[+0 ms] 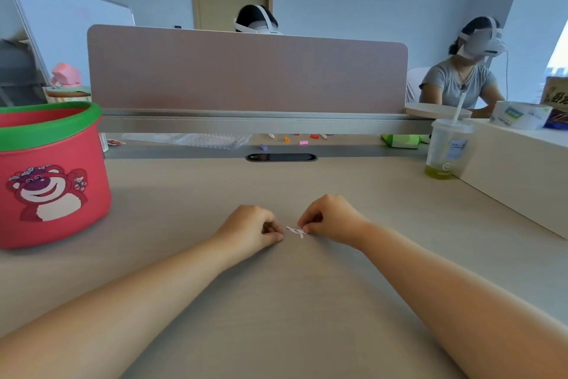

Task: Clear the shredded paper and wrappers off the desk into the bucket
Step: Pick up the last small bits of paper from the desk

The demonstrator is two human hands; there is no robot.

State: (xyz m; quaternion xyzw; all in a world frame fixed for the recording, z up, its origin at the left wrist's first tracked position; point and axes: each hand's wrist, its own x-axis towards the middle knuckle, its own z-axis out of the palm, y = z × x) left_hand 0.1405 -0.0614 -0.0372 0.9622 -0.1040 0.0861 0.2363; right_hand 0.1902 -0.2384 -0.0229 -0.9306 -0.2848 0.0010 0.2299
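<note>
A few small white paper shreds (295, 230) lie on the desk (196, 200) between my two hands. My right hand (330, 219) has its fingers curled, and thumb and forefinger pinch the right end of the shreds. My left hand (250, 229) rests on the desk just left of them with fingers curled; whether anything is inside it is hidden. The red bucket (49, 176) with a green rim and a bear picture stands upright at the far left of the desk.
A plastic cup (447, 149) with a straw and green liquid stands at the right, beside a raised white box (519, 163) carrying a tissue pack (519, 116). A pink divider panel (246, 71) closes off the back; two people sit beyond it.
</note>
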